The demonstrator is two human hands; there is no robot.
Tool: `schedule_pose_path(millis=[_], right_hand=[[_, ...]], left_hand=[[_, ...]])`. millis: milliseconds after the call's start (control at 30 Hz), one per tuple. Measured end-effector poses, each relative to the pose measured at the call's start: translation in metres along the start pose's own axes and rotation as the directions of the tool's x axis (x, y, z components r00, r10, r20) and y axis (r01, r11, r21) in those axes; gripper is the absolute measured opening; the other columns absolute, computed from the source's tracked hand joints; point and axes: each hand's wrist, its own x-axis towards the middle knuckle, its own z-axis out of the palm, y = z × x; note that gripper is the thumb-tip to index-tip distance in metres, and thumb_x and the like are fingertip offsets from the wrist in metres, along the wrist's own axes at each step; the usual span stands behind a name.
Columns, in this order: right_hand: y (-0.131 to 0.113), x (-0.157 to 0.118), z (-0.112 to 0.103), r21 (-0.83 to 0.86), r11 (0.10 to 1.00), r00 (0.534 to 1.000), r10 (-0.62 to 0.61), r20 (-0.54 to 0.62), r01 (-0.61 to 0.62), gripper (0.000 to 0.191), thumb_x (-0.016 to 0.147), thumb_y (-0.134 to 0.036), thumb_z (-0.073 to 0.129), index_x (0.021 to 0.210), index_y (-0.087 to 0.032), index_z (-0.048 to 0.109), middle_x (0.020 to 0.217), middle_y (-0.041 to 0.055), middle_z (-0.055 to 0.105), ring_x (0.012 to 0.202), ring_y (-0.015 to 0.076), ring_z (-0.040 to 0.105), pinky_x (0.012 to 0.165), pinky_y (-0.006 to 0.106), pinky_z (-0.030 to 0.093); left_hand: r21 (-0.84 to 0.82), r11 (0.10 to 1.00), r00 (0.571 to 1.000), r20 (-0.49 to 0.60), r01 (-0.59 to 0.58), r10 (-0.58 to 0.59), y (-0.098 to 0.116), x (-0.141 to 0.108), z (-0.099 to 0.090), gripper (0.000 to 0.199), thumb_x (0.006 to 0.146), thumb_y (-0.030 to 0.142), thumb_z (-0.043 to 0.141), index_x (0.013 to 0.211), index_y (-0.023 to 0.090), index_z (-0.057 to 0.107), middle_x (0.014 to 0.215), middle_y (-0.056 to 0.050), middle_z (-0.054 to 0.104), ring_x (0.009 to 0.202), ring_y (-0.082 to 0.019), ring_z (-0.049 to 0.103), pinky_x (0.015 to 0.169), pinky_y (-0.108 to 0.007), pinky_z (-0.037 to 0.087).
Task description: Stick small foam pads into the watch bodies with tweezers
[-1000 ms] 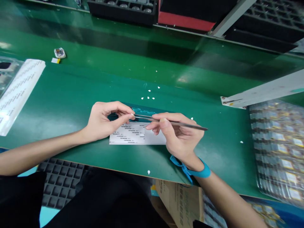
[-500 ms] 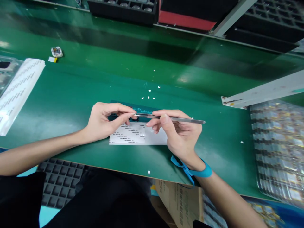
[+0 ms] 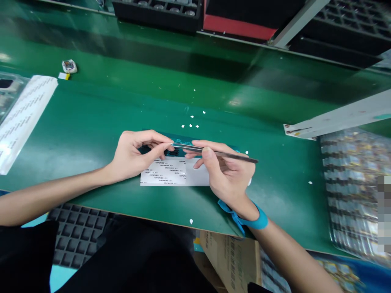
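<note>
My right hand (image 3: 227, 171) is closed around a pair of metal tweezers (image 3: 226, 154), whose tips point left. At those tips, the thumb and forefinger of my left hand (image 3: 137, 154) are pinched together; what sits between them is too small to make out. Under both hands lies a white printed sheet of adhesive backing (image 3: 168, 173), with a plain white part towards the right. A dark teal sheet (image 3: 183, 143) shows just behind it, partly covered by my fingers. Several small white round stickers with tabs (image 3: 191, 125) lie on the green mat beyond.
A stack of clear trays (image 3: 351, 195) with small parts stands at the right, by a white post (image 3: 336, 116). More printed sheets (image 3: 29, 118) lie at the left. Black trays (image 3: 155, 14) line the back shelf. A cardboard box (image 3: 229, 260) is below the bench edge.
My right hand has shifted slightly left with the tweezers, and their back end has tilted lower. My left hand's pinch stays almost in place.
</note>
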Motion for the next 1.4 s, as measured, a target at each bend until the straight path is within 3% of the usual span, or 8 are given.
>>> schedule_pose_path(millis=[167,400,767,1033,1400], right_hand=[[-0.006,0.001,0.0,-0.022,0.997,0.998,0.068,-0.011,-0.068,0.023,0.105,-0.029,0.063,0.095,-0.023,0.082,0.09,0.0013,0.083,0.077,0.0164,0.081,0.061,0.025,0.065],[-0.01,0.008,0.001,0.044,0.97,0.971,0.238,-0.006,-0.238,0.03,0.101,-0.046,0.067,0.092,-0.022,0.081,0.092,0.0045,0.083,0.075,0.0195,0.082,0.055,0.026,0.067],[-0.006,0.008,0.0,0.101,0.951,0.956,0.292,0.033,-0.293,0.033,0.098,-0.055,0.069,0.095,-0.024,0.081,0.079,0.0029,0.081,0.074,0.0212,0.081,0.056,0.029,0.068],[-0.007,0.01,-0.001,0.103,0.959,0.965,0.262,0.03,-0.264,0.037,0.099,-0.052,0.069,0.081,-0.022,0.083,0.084,0.0045,0.08,0.067,0.0167,0.079,0.054,0.025,0.066],[-0.006,0.011,-0.001,0.175,0.924,0.94,0.333,0.07,-0.34,0.037,0.096,-0.055,0.072,0.09,-0.02,0.078,0.081,0.0045,0.083,0.067,0.0184,0.08,0.055,0.026,0.066]], left_hand=[[-0.036,0.999,1.0,0.018,0.005,-0.004,-0.001,-0.003,0.001,0.009,0.092,0.012,0.073,0.093,0.019,0.079,0.086,0.0,0.083,0.061,-0.012,0.075,0.059,-0.021,0.063],[-0.071,0.996,0.999,0.034,0.045,-0.043,-0.001,-0.003,0.001,0.008,0.092,0.014,0.074,0.092,0.019,0.079,0.086,-0.001,0.082,0.058,-0.011,0.073,0.057,-0.021,0.062],[-0.034,0.999,0.999,0.042,0.028,-0.027,-0.001,-0.002,0.001,0.005,0.092,0.019,0.075,0.091,0.02,0.08,0.081,-0.001,0.081,0.057,-0.013,0.073,0.055,-0.022,0.062],[-0.035,0.999,0.997,0.078,-0.018,0.021,0.0,-0.002,0.001,0.009,0.093,0.014,0.073,0.092,0.02,0.079,0.083,-0.001,0.082,0.057,-0.011,0.073,0.056,-0.02,0.062],[0.069,0.99,0.99,0.074,-0.123,0.118,0.004,-0.001,0.001,0.011,0.092,0.014,0.073,0.09,0.02,0.082,0.075,0.001,0.081,0.055,-0.012,0.073,0.056,-0.019,0.059]])
